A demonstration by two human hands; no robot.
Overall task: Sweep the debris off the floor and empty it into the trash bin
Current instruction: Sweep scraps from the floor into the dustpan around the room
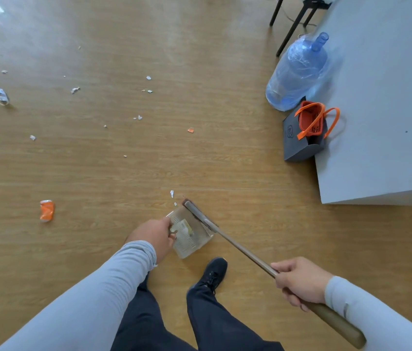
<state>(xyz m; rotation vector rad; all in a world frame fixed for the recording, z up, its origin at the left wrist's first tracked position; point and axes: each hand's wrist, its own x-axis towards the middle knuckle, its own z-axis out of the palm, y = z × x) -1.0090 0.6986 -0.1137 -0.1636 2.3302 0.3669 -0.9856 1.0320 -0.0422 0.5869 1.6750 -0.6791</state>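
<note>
At 5 o'clock the right hand (301, 282) is wrapped round the broom (238, 245) handle. At 6 o'clock the left hand (155, 236) grips the dustpan (189, 234) on the floor (200, 110), the broom head touching it. Paper scraps (74, 90) and an orange wrapper (46, 211) lie scattered from 9 to 11 o'clock.

Office-like room: wood-look floor (200, 160), grey table (382, 110), water-cooler jug (298, 72).

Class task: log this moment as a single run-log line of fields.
left hand grips dustpan | right hand grips broom handle | broom head at dustpan | paper scraps, orange wrapper unswept
</note>
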